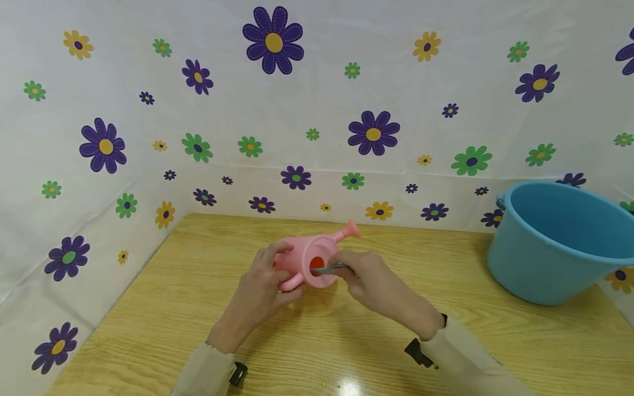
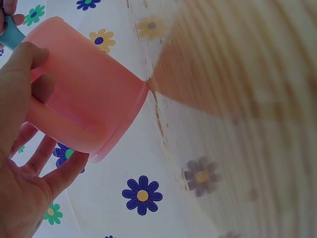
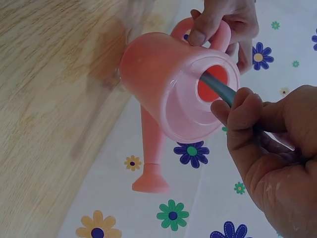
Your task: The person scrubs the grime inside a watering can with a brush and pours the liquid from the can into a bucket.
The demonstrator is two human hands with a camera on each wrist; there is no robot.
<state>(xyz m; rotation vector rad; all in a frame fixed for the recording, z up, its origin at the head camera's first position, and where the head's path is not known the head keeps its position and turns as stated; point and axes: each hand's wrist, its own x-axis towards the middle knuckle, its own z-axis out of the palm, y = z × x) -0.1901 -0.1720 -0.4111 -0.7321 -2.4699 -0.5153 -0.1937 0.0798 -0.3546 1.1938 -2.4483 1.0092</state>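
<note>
A pink watering can (image 1: 297,252) is tilted on the wooden table, its round opening facing the person and its spout toward the back right. The left hand (image 1: 261,283) grips the can by its handle and side; in the left wrist view, fingers of that hand (image 2: 25,183) lie around the handle. Pinched in the right hand (image 1: 373,280) is a thin blue-grey utensil (image 3: 222,90), whose far end goes into the can's opening and is hidden inside. The right wrist view shows the right hand (image 3: 277,144) close to the opening, which looks red-orange inside.
A large blue bucket (image 1: 540,258) with a handle stands at the right of the wooden table (image 1: 198,264). Behind and to the left hangs a white sheet (image 1: 307,99) with purple, green and yellow flowers.
</note>
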